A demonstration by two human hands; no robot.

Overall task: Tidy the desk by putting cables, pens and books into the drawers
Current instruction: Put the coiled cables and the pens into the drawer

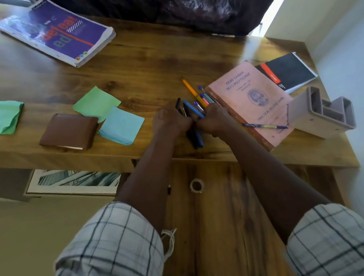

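Head view: both hands are working the pens [192,110] near the desk [142,59] front edge, at approx 6 o'clock of the desk top. Left hand [169,121] is curling in from 9 o'clock, right hand [214,119] from 3 o'clock, the two grips closing toward each other and squeezing the bundle between them. Fingers are pressed on the pens, not spread; can't tell if the pens are lifted or lying on the wood.

The bundle is fanning out toward 12 o'clock: orange pencil [189,87], blue, black, pink barrels. Their butt ends are sticking out toward 6 o'clock, over the desk lip.

Handling, my guess: pens are light, stiff, smooth & round, so they're likely rolling and slipping apart if held loose. Best hold is around the middle of the bundle w/ one full fist, the other hand squaring the ends.

One more pen [266,126] is lying on the pink book [253,102] at 3 o'clock, apart from the bundle. A black book [288,71] is sitting just beyond it, a purple book [58,31] far off at 11 o'clock.

Wallet [69,131] and paper notes are lying at 9 o'clock. A grey holder [323,115] is tipped over at 4 o'clock. No open drawer in view.
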